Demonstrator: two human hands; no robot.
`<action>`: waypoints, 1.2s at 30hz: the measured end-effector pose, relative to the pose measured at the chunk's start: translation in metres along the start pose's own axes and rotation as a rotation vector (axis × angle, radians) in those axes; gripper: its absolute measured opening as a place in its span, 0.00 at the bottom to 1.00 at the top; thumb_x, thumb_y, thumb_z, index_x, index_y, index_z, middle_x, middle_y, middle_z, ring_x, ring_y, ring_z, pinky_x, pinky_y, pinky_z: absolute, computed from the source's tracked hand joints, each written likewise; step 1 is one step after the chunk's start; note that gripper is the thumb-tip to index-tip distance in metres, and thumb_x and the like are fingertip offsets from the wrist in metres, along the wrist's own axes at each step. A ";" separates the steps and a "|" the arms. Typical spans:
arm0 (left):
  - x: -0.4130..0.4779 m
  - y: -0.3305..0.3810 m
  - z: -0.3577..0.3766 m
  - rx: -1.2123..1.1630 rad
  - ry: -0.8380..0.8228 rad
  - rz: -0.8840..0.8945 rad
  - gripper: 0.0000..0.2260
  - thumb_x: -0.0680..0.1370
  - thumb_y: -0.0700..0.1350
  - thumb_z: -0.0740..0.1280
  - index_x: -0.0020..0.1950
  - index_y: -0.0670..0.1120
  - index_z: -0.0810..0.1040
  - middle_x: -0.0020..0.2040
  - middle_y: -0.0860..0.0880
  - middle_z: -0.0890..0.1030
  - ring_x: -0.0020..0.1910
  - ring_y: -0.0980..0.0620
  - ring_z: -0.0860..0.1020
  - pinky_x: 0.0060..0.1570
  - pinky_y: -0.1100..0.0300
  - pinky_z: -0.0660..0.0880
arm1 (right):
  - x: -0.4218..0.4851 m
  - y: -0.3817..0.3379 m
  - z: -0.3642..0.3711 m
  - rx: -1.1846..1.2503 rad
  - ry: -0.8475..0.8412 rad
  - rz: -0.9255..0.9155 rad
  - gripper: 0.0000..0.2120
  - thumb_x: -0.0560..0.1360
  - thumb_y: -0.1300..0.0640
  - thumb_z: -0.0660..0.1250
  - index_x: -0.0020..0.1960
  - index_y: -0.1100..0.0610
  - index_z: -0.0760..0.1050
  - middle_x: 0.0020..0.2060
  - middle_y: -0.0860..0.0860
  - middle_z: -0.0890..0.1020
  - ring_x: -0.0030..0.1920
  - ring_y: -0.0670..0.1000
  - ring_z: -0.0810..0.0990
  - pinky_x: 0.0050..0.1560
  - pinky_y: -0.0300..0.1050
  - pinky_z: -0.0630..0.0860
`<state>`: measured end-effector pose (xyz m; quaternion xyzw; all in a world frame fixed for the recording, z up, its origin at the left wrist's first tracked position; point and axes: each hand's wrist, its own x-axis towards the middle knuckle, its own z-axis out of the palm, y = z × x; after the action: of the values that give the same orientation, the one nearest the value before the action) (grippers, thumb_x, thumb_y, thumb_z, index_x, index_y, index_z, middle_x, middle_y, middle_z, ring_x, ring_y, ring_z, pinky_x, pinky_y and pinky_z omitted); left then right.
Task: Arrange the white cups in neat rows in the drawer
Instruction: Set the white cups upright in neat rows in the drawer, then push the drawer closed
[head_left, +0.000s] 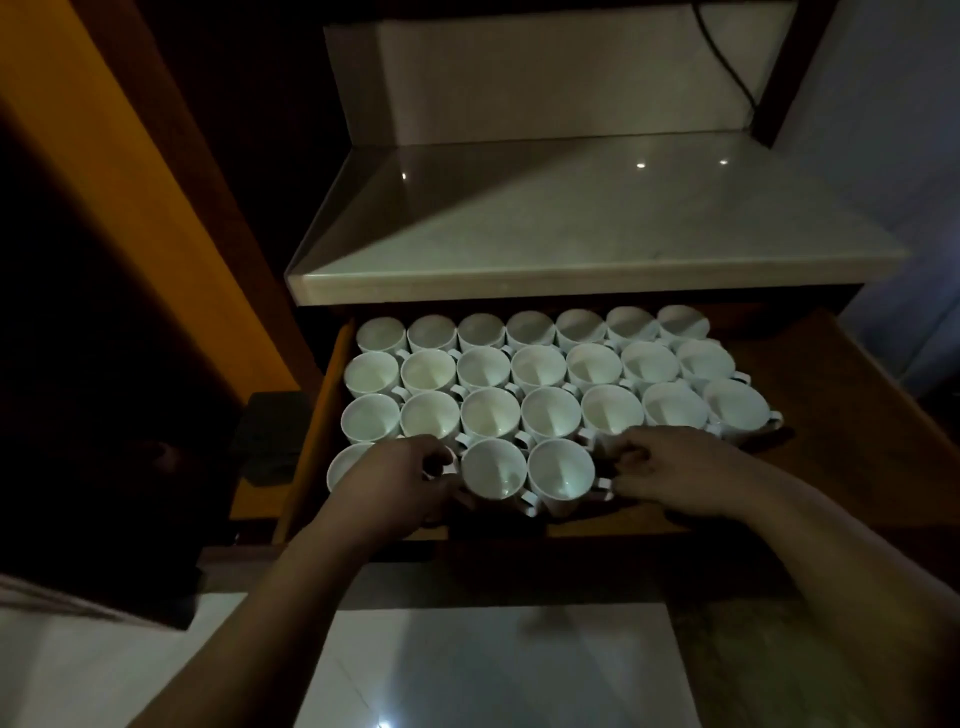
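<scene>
Several white cups (545, 369) stand upright in tight rows in the open wooden drawer (831, 415), handles pointing right. In the front row, two cups (493, 467) (561, 470) sit between my hands. My left hand (405, 483) curls over a cup to their left, and only that cup's handle (444, 469) shows. Another cup (340, 465) peeks out at the far left. My right hand (670, 475) has its fingers curled at the handle (602, 487) of the right front cup. What lies under its palm is hidden.
A pale stone counter (571, 223) overhangs the back row of cups. The right part of the drawer floor is bare wood. A dark cabinet side and an orange panel (130, 182) stand to the left. White floor tiles (493, 670) lie below.
</scene>
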<state>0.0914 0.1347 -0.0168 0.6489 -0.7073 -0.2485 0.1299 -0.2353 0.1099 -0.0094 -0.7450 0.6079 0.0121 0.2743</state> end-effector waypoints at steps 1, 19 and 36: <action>-0.008 0.007 0.001 -0.014 0.023 -0.012 0.10 0.76 0.55 0.71 0.57 0.56 0.80 0.46 0.58 0.82 0.38 0.66 0.79 0.34 0.71 0.72 | -0.012 0.007 -0.006 0.063 0.014 0.016 0.17 0.75 0.39 0.71 0.62 0.41 0.75 0.55 0.39 0.82 0.53 0.40 0.80 0.53 0.42 0.78; -0.057 0.074 0.080 0.493 0.436 0.197 0.26 0.74 0.76 0.54 0.51 0.60 0.80 0.41 0.56 0.82 0.42 0.51 0.79 0.42 0.54 0.70 | -0.089 0.062 0.004 -0.319 0.385 -0.029 0.25 0.79 0.31 0.50 0.40 0.46 0.74 0.31 0.44 0.77 0.30 0.40 0.75 0.33 0.39 0.75; 0.099 0.073 0.047 0.557 0.398 0.129 0.33 0.73 0.78 0.46 0.48 0.57 0.81 0.39 0.56 0.79 0.41 0.54 0.77 0.44 0.54 0.70 | 0.055 0.079 -0.056 -0.299 0.451 0.016 0.22 0.79 0.32 0.47 0.53 0.37 0.77 0.37 0.43 0.82 0.39 0.47 0.80 0.40 0.45 0.78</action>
<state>-0.0070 0.0487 -0.0321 0.6493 -0.7482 0.0942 0.0988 -0.3104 0.0277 -0.0119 -0.7565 0.6508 -0.0622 0.0187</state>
